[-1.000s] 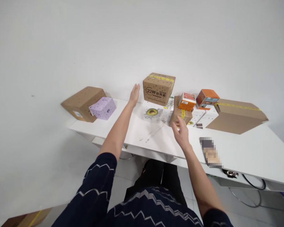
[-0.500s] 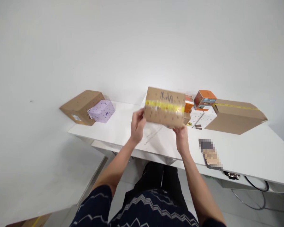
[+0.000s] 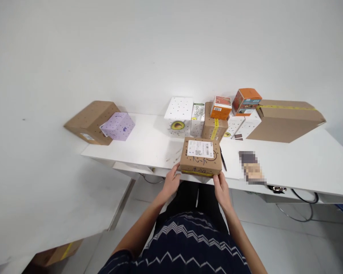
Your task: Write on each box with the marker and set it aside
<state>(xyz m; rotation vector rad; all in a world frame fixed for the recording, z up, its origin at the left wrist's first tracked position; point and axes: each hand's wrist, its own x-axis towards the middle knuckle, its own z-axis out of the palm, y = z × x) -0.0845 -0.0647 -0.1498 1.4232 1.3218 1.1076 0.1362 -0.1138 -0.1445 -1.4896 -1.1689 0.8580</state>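
A cardboard parcel (image 3: 200,156) with a white shipping label on top and yellow tape along its near edge sits on the front edge of the white table (image 3: 288,167), just below the middle of the frame. The left hand (image 3: 170,182) grips its near left corner and the right hand (image 3: 221,186) its near right corner, fingers curled against the sides, so both hands hold the box between them.

A black pen (image 3: 223,161) lies just right of the parcel. Behind it, at centre, stand a white avocado-print box (image 3: 178,116), a taped brown carton (image 3: 213,125) and two orange boxes (image 3: 234,104) stacked on white ones.

At the upper right rests a large flat cardboard box (image 3: 286,120). At the left, a brown box (image 3: 88,121) touches a lilac box (image 3: 117,126). A blurred patch to the right of the pen hides something I cannot make out.
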